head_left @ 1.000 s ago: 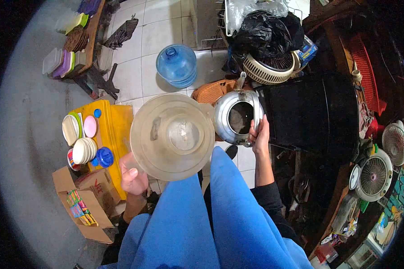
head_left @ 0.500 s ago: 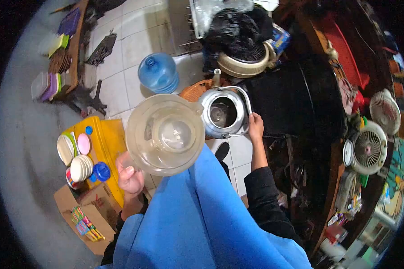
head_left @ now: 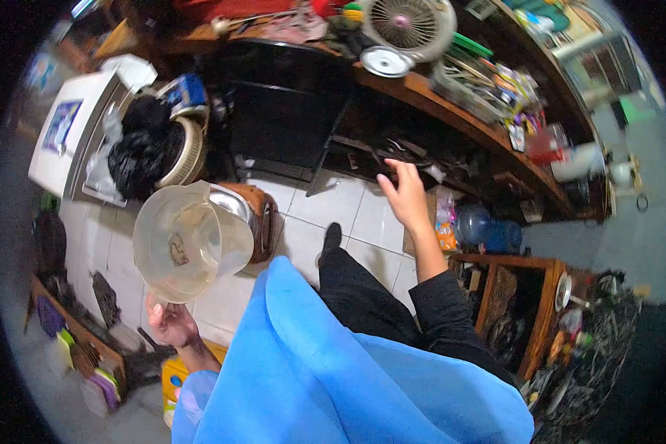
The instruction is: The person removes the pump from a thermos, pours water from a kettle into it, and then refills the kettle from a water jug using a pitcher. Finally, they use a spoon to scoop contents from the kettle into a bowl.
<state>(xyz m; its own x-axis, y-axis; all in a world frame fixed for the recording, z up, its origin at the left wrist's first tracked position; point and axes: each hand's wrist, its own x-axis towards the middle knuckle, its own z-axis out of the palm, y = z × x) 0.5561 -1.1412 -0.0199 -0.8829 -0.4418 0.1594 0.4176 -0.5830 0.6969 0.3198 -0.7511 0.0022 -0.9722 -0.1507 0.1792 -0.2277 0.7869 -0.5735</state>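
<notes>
My left hand (head_left: 172, 323) is closed at the near edge of a translucent plastic pitcher (head_left: 233, 240), holding it up with its wide mouth toward me. Behind the pitcher shows part of a silver kettle (head_left: 233, 200), which rests on a brown-orange woven stool (head_left: 265, 211); most of the kettle is hidden. My right hand (head_left: 405, 194) is held out in the air over the floor, its fingers apart and nothing in them. Beyond it lies the dark space under a long wooden counter (head_left: 422, 92).
A black folding chair (head_left: 285, 126) stands ahead, left of the counter. At left are a white cabinet (head_left: 70, 129) and a black plastic bag (head_left: 144, 152). A fan (head_left: 409, 26) sits on the counter. To the right stand a blue water bottle (head_left: 472, 226) and a wooden shelf (head_left: 547, 311).
The view has turned to the right. My right hand has let go of the kettle's handle and moved away from it. My left hand still holds the pitcher.
</notes>
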